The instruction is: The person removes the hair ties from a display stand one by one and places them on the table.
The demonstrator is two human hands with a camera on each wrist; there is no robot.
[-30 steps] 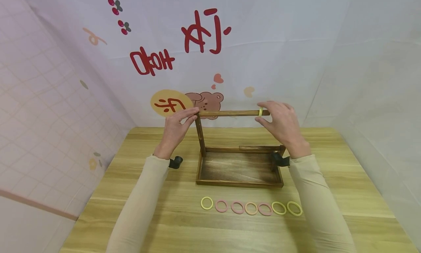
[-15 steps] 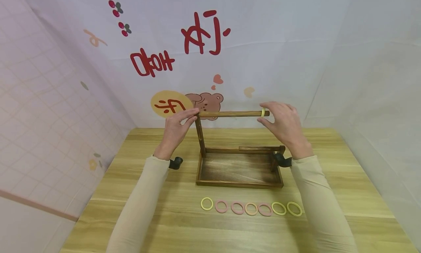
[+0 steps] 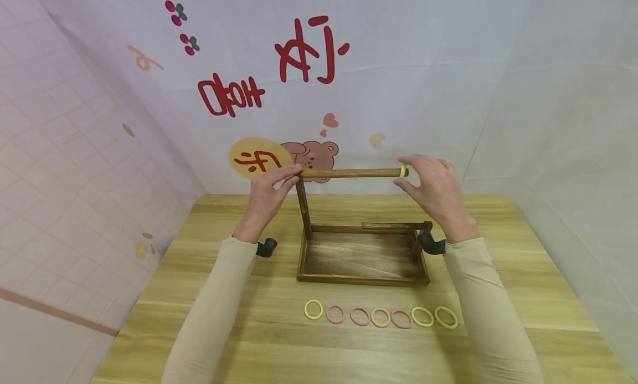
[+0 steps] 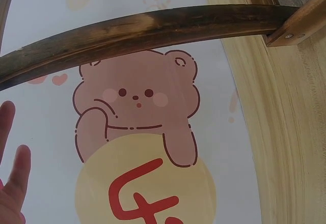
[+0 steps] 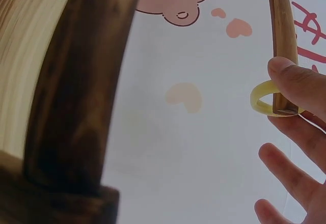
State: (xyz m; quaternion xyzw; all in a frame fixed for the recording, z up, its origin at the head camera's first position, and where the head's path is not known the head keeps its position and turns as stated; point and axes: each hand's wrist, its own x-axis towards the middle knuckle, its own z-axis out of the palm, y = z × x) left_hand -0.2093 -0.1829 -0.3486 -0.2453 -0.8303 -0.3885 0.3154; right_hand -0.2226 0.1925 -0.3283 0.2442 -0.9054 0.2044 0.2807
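A dark wooden stand [image 3: 304, 206] has a left post, a long upper bar [image 3: 349, 173] with a free right end, and a shorter lower bar. My left hand [image 3: 264, 198] pinches the top corner of the post; in the left wrist view only two spread fingers [image 4: 19, 170] show beside the post. With thumb and forefinger, my right hand [image 3: 433, 190] pinches a yellow ring [image 3: 403, 170]. In the right wrist view the ring [image 5: 259, 103] encircles the bar's tip, hanging wider than the wood, while the other fingers spread away below.
The stand's shallow tray base [image 3: 364, 280] sits on the wood-grain table [image 3: 279, 345]. In front of it lies a row of several yellow, pink and orange rings, such as a pink ring [image 3: 329, 317] and a yellow ring [image 3: 456, 316]. A printed white cloth [image 3: 423, 68] rises behind.
My right hand has slid the yellow ring rightward along the upper bar to its free tip. The left hand and the rings on the table have stayed put.
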